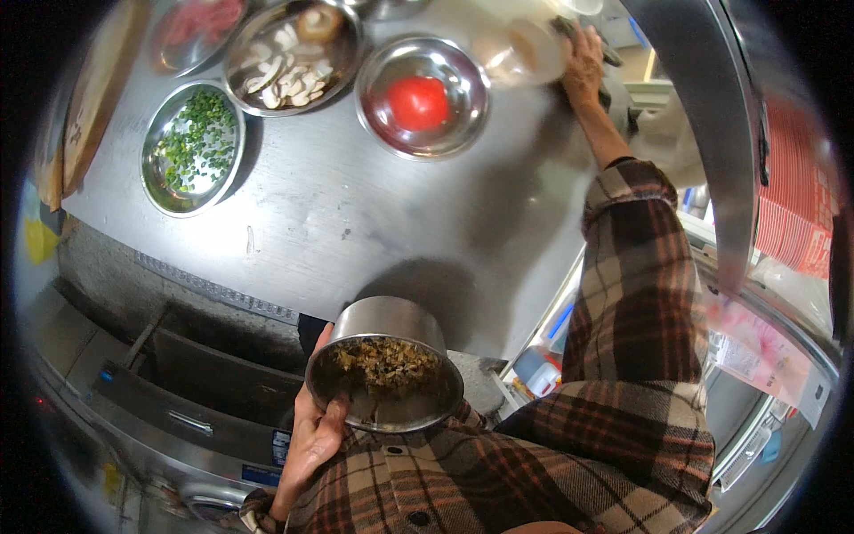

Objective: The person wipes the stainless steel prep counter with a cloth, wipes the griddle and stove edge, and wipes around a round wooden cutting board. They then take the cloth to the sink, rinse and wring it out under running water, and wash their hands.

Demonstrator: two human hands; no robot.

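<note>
My left hand (320, 427) grips the rim of a deep stainless steel bowl (383, 320), which is tilted towards me near the table's front edge. Chopped brownish food (387, 360) lies inside it. My right hand (584, 63) reaches to the far right of the steel table (300, 193), beside a dark object (564, 27) and a blurred translucent container (534, 53); whether it holds either, I cannot tell. A metal bowl (373, 133) with a red tomato (419, 103) stands at the middle back. To its left are bowls of sliced mushrooms (293, 83) and chopped green onions (200, 140).
A metal bowl (177, 60) with pinkish food and a wooden board (110, 93) are at the back left. Below the table's left front edge runs a dark recess (220, 374). A curved metal edge (707, 133) and stacked red-and-white items (794, 193) are on the right.
</note>
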